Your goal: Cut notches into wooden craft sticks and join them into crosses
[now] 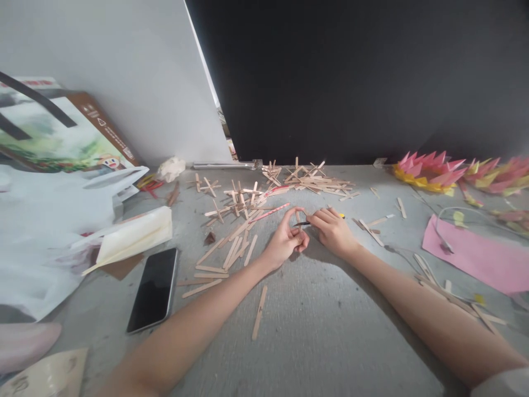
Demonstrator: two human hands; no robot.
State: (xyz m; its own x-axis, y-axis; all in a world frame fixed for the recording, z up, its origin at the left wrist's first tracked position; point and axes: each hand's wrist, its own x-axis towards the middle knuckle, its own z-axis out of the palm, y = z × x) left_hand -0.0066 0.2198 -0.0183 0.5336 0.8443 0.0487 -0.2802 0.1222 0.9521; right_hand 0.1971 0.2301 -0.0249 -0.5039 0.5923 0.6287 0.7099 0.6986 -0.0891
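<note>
Wooden stick [298,217] up between the hands, pinched by the left hand [285,243], right hand [333,229] gripping a slim dark tool [303,224] close by! Looks light, stiff, snappable: take it near the ends. Fingers hide much of both; tool type, can't tell.

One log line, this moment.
left hand: holding wooden stick; right hand: holding dark pen-like tool; phone: screen dark

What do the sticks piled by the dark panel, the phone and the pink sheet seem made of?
Sticks: probably bare wood, matte and pale tan.
Phone: likely glossy glass in front, judging by its smooth sheen; rim material unclear.
Pink sheet: paper or thin card, matte, flat and evenly coloured.
</note>
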